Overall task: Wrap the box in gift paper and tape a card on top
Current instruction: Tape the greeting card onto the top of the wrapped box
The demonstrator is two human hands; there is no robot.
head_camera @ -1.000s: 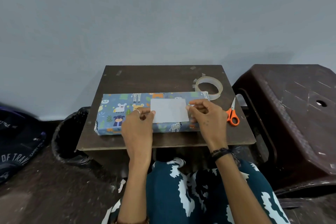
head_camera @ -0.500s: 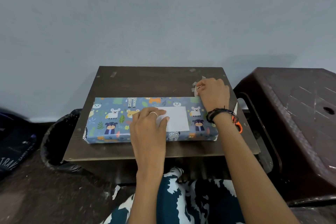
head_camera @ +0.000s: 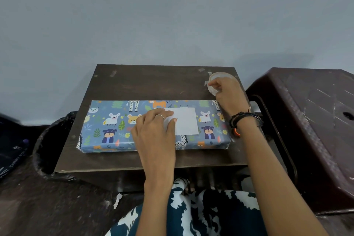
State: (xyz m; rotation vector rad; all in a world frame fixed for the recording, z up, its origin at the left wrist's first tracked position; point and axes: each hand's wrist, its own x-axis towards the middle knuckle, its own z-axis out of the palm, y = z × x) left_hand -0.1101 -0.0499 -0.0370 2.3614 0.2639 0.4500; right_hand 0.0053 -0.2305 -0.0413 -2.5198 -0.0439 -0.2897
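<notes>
Box (head_camera: 153, 126), wrapped, lying along table (head_camera: 134, 86) front edge; card (head_camera: 186, 120) pinned flat by left hand (head_camera: 153, 132), fingers together; right hand (head_camera: 228, 92) pinched on tape roll (head_camera: 220, 77) at far right corner; short strip advised, card kept pressed

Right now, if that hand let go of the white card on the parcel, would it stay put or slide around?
The white card looks thin and flat, so it is probably light and bendy. It lies loose on the smooth wrapped box, held only by the left hand, so a nudge would likely shift it. No tape shows on it yet.
</notes>
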